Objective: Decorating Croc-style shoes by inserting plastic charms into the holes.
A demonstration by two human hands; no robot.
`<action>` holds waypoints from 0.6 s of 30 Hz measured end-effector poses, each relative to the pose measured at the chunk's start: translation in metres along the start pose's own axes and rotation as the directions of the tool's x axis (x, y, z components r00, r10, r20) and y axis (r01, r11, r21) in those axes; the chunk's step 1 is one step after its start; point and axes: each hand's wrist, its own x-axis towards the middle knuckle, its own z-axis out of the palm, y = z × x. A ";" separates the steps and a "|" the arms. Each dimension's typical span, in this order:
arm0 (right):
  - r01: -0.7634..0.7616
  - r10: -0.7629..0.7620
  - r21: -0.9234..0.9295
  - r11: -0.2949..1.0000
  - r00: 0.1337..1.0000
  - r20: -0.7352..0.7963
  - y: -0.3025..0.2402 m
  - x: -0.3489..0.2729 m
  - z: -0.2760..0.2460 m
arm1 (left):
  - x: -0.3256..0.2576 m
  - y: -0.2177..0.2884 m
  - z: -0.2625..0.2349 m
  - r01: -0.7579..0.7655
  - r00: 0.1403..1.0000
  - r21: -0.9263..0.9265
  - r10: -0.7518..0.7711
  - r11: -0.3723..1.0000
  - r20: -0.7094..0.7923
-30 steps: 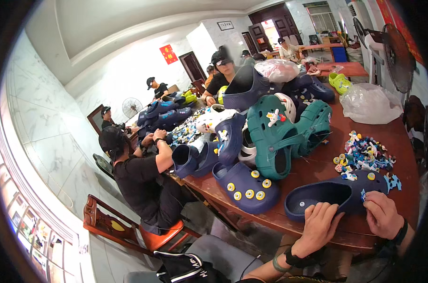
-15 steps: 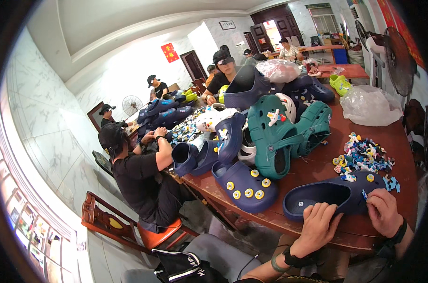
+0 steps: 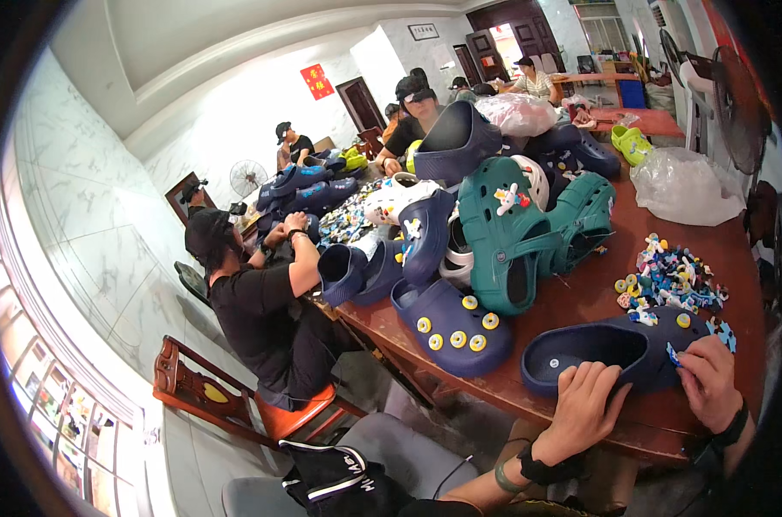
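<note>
A navy clog [image 3: 658,340] lies on the table in front of me, its heel to the left and its toe to the right. My left hand [image 3: 588,405] grips the near wall of the clog, fingers over the rim. At the toe, my right hand [image 3: 712,383] pinches a small blue-and-white shoe charm [image 3: 672,354] against the upper. A white charm and a round yellow one sit on the clog's far side. Just beyond is a loose pile of colourful charms [image 3: 675,276]. Left of my clog stands another navy clog [image 3: 451,332] bearing several round yellow-and-white charms.
Green clogs [image 3: 503,233] and more navy and white ones are heaped across the table's middle. A clear plastic bag [image 3: 688,185] rests at the far right, near a lime clog [image 3: 632,145]. A co-worker [image 3: 257,293] sits on the left, and a fan [image 3: 736,112] stands at right.
My right hand has shifted slightly down, and the blue charm in its fingers shows more. The whole view has tilted a little; my left hand keeps its hold on the clog.
</note>
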 end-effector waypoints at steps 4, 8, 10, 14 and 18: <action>0.118 -0.116 0.073 0.990 0.993 -0.036 0.002 -0.006 -0.002 | -0.001 -0.003 0.006 0.009 1.000 -0.004 -0.008 1.000 0.008; 0.082 -0.077 0.164 0.983 0.996 -0.037 0.030 -0.004 0.008 | 0.005 -0.014 0.010 0.024 0.996 0.124 -0.034 0.992 0.080; -0.047 0.051 0.139 0.989 0.998 -0.028 0.039 0.006 0.007 | 0.008 -0.014 0.007 -0.033 0.999 0.251 0.032 0.967 0.006; -0.035 0.052 0.121 0.992 0.989 -0.141 0.060 0.009 0.029 | 0.011 -0.016 0.007 0.046 0.997 0.255 -0.060 0.966 0.048; 0.083 -0.059 0.094 0.992 0.970 -0.236 0.057 -0.003 0.021 | 0.010 -0.010 0.021 0.045 0.995 0.179 -0.059 0.983 0.076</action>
